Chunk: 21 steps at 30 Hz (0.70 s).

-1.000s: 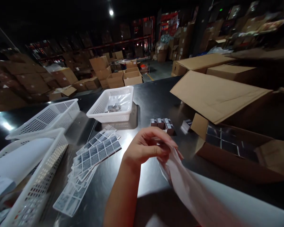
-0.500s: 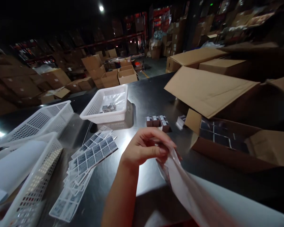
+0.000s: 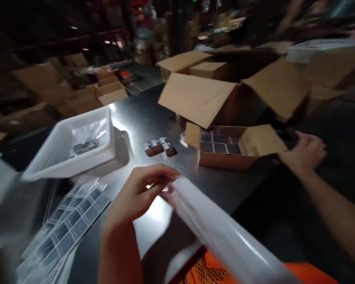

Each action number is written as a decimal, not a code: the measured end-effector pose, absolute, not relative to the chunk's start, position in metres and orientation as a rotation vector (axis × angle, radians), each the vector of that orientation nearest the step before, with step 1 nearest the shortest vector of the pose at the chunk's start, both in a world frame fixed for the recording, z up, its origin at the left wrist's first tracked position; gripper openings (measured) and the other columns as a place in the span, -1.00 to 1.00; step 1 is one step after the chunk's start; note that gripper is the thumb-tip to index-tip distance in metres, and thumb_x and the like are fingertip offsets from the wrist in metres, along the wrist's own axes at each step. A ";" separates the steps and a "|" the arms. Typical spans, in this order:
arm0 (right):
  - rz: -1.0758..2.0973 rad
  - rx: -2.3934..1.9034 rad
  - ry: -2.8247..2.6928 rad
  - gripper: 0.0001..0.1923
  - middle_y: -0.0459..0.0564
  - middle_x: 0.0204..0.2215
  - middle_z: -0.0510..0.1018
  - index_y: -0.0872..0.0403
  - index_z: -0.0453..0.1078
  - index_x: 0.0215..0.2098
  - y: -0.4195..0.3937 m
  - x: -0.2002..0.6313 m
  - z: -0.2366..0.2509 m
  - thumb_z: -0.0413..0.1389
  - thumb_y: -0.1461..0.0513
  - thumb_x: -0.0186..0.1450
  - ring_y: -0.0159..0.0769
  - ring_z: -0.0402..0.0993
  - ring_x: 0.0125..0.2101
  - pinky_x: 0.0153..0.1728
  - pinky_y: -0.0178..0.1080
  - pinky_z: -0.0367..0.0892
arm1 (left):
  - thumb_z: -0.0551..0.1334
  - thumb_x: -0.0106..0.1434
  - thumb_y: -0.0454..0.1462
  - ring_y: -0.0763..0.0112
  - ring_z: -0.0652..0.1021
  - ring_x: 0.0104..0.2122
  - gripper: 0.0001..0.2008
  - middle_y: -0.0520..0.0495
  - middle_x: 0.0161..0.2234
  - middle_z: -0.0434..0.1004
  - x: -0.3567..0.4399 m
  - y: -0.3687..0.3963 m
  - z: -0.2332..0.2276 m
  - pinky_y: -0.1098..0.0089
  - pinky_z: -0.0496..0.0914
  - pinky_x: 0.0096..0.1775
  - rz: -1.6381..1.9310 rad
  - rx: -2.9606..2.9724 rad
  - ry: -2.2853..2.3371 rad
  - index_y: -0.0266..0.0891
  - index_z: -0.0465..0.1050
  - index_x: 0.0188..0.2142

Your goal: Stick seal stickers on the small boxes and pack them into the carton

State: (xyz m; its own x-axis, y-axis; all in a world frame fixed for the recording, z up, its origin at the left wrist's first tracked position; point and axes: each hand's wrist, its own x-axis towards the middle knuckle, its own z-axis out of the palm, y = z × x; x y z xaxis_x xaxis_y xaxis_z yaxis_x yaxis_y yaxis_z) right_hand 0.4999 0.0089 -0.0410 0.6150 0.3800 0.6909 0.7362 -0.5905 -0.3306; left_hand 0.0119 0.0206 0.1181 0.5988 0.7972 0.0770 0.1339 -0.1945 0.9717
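My left hand [image 3: 146, 191] pinches the end of a long, glossy white plastic sheet [image 3: 225, 232], which slants down to the lower right. Beyond its fingertips, several small dark boxes [image 3: 157, 147] with pale labels stand in a cluster on the metal table [image 3: 142, 106]. At the far right my right hand [image 3: 309, 153] has its fingers curled in, blurred by motion. A dark shape [image 3: 288, 138] lies beside it, next to the flap of an open carton [image 3: 225, 159] packed with dark boxes; whether the hand grips anything is unclear.
Printed label sheets [image 3: 69, 227] are fanned out at the lower left. A white plastic basket [image 3: 73, 161] holding small packets in clear bags stands behind them. A larger open cardboard box [image 3: 198, 96] is behind the carton. Orange mesh clothing [image 3: 207, 272] shows at the bottom edge.
The view has swung right, so table items appear further left. My right hand has come into view at the right. The left hand still pinches the plastic sheet, which looks straighter.
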 end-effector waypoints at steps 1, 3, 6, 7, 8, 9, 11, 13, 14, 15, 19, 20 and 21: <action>-0.736 -2.295 -0.875 -0.43 0.34 0.14 0.46 0.08 0.38 0.23 -0.004 0.513 -0.045 0.19 -0.04 0.38 0.08 0.39 0.11 0.05 0.10 0.37 | 0.33 0.23 -0.34 0.38 0.65 -0.37 -0.85 -0.07 -0.29 0.70 0.013 0.023 0.116 0.47 0.57 -0.32 0.577 1.797 0.855 -0.18 0.67 -0.22; -0.694 -2.390 -0.886 -0.23 0.43 0.16 0.41 0.22 0.29 0.31 -0.019 0.530 -0.051 0.24 -0.04 0.29 0.13 0.32 0.10 0.04 0.10 0.31 | 0.28 0.24 -0.31 0.32 0.66 -0.36 -0.81 -0.10 -0.28 0.70 0.016 0.027 0.111 0.45 0.57 -0.34 0.359 1.924 0.913 -0.18 0.67 -0.19; -0.649 -2.447 -0.885 -0.22 0.41 0.20 0.35 0.21 0.27 0.31 -0.021 0.537 -0.057 0.25 -0.01 0.25 0.08 0.25 0.10 0.04 0.02 0.22 | 0.22 0.30 -0.23 0.27 0.67 -0.33 -0.75 -0.11 -0.26 0.70 0.018 0.028 0.104 0.41 0.57 -0.34 0.244 1.961 0.931 -0.16 0.67 -0.15; -0.631 -2.449 -0.892 -0.24 0.39 0.21 0.33 0.19 0.28 0.31 -0.020 0.536 -0.058 0.24 0.01 0.25 0.07 0.23 0.12 0.05 0.01 0.20 | 0.20 0.31 -0.22 0.27 0.68 -0.33 -0.74 -0.12 -0.27 0.70 0.018 0.028 0.103 0.40 0.57 -0.34 0.243 1.958 0.946 -0.16 0.66 -0.14; -0.612 -2.449 -0.897 -0.27 0.39 0.21 0.31 0.18 0.28 0.30 -0.019 0.535 -0.057 0.23 0.03 0.25 0.07 0.20 0.13 0.05 0.01 0.18 | 0.19 0.32 -0.20 0.26 0.68 -0.34 -0.73 -0.12 -0.28 0.70 0.017 0.027 0.102 0.40 0.57 -0.34 0.247 1.957 0.963 -0.16 0.66 -0.13; -0.590 -2.448 -0.902 -0.30 0.38 0.21 0.30 0.17 0.29 0.28 -0.018 0.534 -0.057 0.22 0.05 0.26 0.08 0.19 0.14 0.04 0.01 0.16 | 0.20 0.32 -0.19 0.26 0.68 -0.35 -0.73 -0.12 -0.29 0.70 0.016 0.027 0.102 0.39 0.57 -0.35 0.251 1.960 0.983 -0.17 0.66 -0.12; -0.551 -2.449 -0.911 -0.35 0.38 0.20 0.28 0.17 0.30 0.26 -0.018 0.532 -0.056 0.19 0.08 0.27 0.08 0.17 0.14 0.03 0.01 0.15 | 0.21 0.32 -0.18 0.25 0.67 -0.36 -0.72 -0.13 -0.27 0.70 0.014 0.027 0.102 0.37 0.58 -0.35 0.251 1.972 1.016 -0.16 0.66 -0.11; -0.529 -2.454 -0.906 -0.38 0.37 0.19 0.28 0.16 0.31 0.24 -0.019 0.532 -0.055 0.18 0.10 0.26 0.09 0.16 0.13 0.03 0.02 0.15 | 0.20 0.32 -0.17 0.26 0.67 -0.35 -0.72 -0.13 -0.25 0.71 0.013 0.027 0.102 0.38 0.58 -0.34 0.262 1.986 1.023 -0.14 0.66 -0.11; -0.524 -2.457 -0.902 -0.38 0.36 0.19 0.28 0.15 0.32 0.23 -0.019 0.532 -0.054 0.19 0.10 0.25 0.09 0.17 0.13 0.04 0.01 0.16 | 0.20 0.32 -0.16 0.26 0.67 -0.35 -0.72 -0.12 -0.26 0.71 0.013 0.027 0.103 0.39 0.58 -0.35 0.271 1.989 1.024 -0.14 0.66 -0.11; -0.521 -2.460 -0.897 -0.37 0.35 0.19 0.29 0.14 0.33 0.22 -0.020 0.532 -0.054 0.21 0.10 0.23 0.09 0.18 0.13 0.05 0.01 0.17 | 0.20 0.32 -0.16 0.27 0.67 -0.35 -0.72 -0.12 -0.27 0.70 0.013 0.026 0.104 0.40 0.57 -0.36 0.276 1.992 1.025 -0.14 0.66 -0.12; -0.469 -2.469 -0.883 -0.42 0.32 0.21 0.28 0.12 0.41 0.15 -0.020 0.531 -0.051 0.25 0.09 0.20 0.10 0.18 0.13 0.06 0.02 0.17 | 0.23 0.28 -0.15 0.28 0.66 -0.37 -0.74 -0.11 -0.31 0.69 0.016 0.025 0.106 0.43 0.55 -0.40 0.267 1.983 1.021 -0.16 0.66 -0.16; -0.451 -2.469 -0.886 -0.45 0.32 0.22 0.27 0.13 0.43 0.14 -0.020 0.530 -0.050 0.23 0.09 0.22 0.09 0.17 0.13 0.06 0.03 0.17 | 0.23 0.28 -0.15 0.28 0.67 -0.37 -0.74 -0.11 -0.30 0.70 0.016 0.025 0.106 0.43 0.56 -0.40 0.263 1.970 1.023 -0.16 0.66 -0.15; -0.436 -2.467 -0.892 -0.47 0.32 0.22 0.27 0.13 0.45 0.13 -0.020 0.530 -0.050 0.21 0.09 0.24 0.08 0.16 0.14 0.06 0.03 0.17 | 0.24 0.28 -0.13 0.28 0.67 -0.36 -0.73 -0.12 -0.28 0.70 0.015 0.024 0.106 0.43 0.57 -0.39 0.262 1.954 1.030 -0.16 0.65 -0.15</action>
